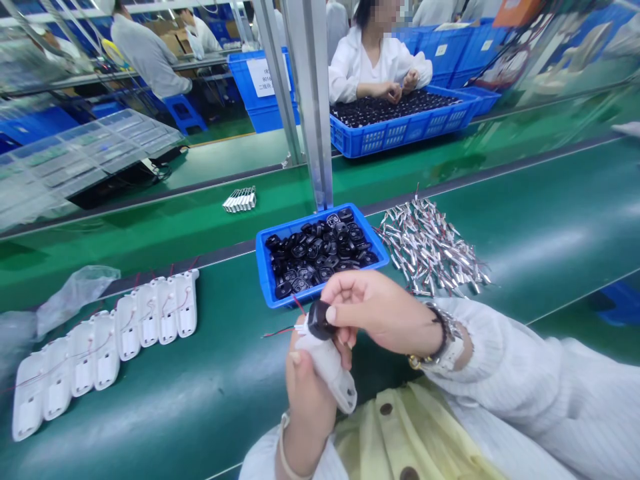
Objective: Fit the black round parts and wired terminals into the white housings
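Observation:
My left hand is closed around a white plastic housing, which tilts down to the right and has a hole at its lower end. Thin red and black wires stick out at its upper left. With thumb and fingers, my right hand grips a black plastic cap against the top of the housing. Whether the cap is fully seated I cannot tell. Just beyond my hands stands a blue tray of similar black parts.
Several white housings with wires lie in a row at left, beside clear plastic bags. Small metal parts with wires are heaped right of the tray. A metal post rises behind it. Across the line, a person works over a blue crate.

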{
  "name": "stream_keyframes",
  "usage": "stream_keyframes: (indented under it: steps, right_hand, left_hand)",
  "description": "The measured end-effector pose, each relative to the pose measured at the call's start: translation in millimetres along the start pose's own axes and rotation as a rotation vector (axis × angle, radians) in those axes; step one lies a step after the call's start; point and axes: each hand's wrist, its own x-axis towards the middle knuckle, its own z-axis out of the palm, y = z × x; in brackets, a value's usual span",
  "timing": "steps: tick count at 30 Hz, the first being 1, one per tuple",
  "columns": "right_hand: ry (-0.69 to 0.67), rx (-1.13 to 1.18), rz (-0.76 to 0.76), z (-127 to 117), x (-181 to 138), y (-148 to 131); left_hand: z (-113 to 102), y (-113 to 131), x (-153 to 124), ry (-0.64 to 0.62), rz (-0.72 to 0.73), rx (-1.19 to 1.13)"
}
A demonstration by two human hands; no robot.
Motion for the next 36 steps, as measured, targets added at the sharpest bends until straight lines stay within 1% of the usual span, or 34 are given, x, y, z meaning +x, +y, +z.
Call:
stream_keyframes:
  steps: [2, 4, 5, 6, 7, 8, 9, 11, 13, 15, 17, 20, 21, 23, 25, 28, 29, 31, 32, 34, 35, 36]
  right_hand:
    - [0.015, -0.285, -0.19, -6.5, -1.7, -11.7]
    - [-0.017, -0.553, -0.46, -12.9, -2.9, -20.9]
    - [-0.039, -0.635, -0.581, -15.4, -3.1, -23.1]
    - [-0.047, -0.674, -0.668, -17.3, -3.1, -23.3]
    - [-0.039, -0.68, -0.711, -18.5, -2.8, -21.5]
    - [-0.012, -0.668, -0.714, -19.2, -2.5, -18.2]
    - [0.031, -0.656, -0.687, -19.4, -2.3, -13.8]
    - [0.112, -0.615, -0.582, -19.7, -2.7, -3.9]
    - [0.135, -0.557, -0.462, -21.9, -4.9, 3.7]
    - [0.101, -0.534, -0.358, -27.6, -9.4, 6.7]
    - [0.039, -0.537, -0.27, -36.5, -15.3, 6.1]
    - [-0.042, -0.451, -0.152, -51.8, -23.6, 4.3]
    - [-0.031, -0.413, -0.122, -56.7, -25.5, 4.5]
    - [0.051, -0.362, -0.083, -65.9, -27.6, 6.1]
    - [0.155, -0.324, -0.05, -76.1, -29.2, 8.0]
    - [0.255, -0.268, -0.01, -99.9, -34.6, 6.6]
    - [0.284, -0.262, -0.001, -111.4, -36.7, 4.1]
    - [0.361, -0.267, 0.008, -139.8, -36.8, -4.5]
    - [0.436, -0.272, 0.005, -156.2, -32.8, -10.7]
    - [0.649, -0.285, -0.02, -189.9, -12.1, -26.1]
    - [0.79, -0.3, -0.037, -205.6, 4.9, -34.7]
    - [0.877, -0.321, -0.05, -219.7, 25.8, -43.2]
  left_hand:
    - [-5.1, 3.6, -3.5, -0.104, -0.085, 0.09]
    - [-10.6, 8.0, -7.3, -0.188, -0.178, 0.186]
    - [-12.7, 10.3, -8.6, -0.218, -0.209, 0.223]
    - [-14.2, 12.8, -9.3, -0.242, -0.227, 0.258]
    - [-15.1, 15.4, -9.1, -0.257, -0.228, 0.304]
    - [-15.2, 18.2, -8.0, -0.263, -0.207, 0.364]
    - [-14.8, 21.0, -6.0, -0.261, -0.169, 0.449]
    - [-13.2, 26.9, 0.0, -0.253, -0.058, 0.682]
    - [-11.5, 32.4, 7.5, -0.245, 0.093, 0.955]
    - [-10.8, 36.6, 14.8, -0.268, 0.232, 1.244]
    - [-10.1, 38.5, 21.4, -0.312, 0.335, 1.503]
    - [-5.0, 36.8, 30.9, -0.397, 0.514, 1.752]
    - [-1.2, 35.1, 34.4, -0.431, 0.587, 1.795]
    - [10.5, 30.3, 42.8, -0.504, 0.688, 1.842]
    - [26.2, 24.3, 52.6, -0.591, 0.696, 1.859]
    - [50.4, 17.1, 68.0, -0.681, 0.667, 1.85]
    - [56.3, 16.7, 72.6, -0.685, 0.689, 1.832]
    - [62.4, 20.4, 80.2, -0.662, 0.794, 1.77]
    - [62.0, 24.5, 83.2, -0.636, 0.856, 1.733]
    - [55.4, 35.1, 87.4, -0.579, 0.938, 1.68]
    - [50.0, 40.4, 88.6, -0.554, 0.954, 1.666]
    - [43.7, 44.9, 89.2, -0.531, 0.951, 1.662]
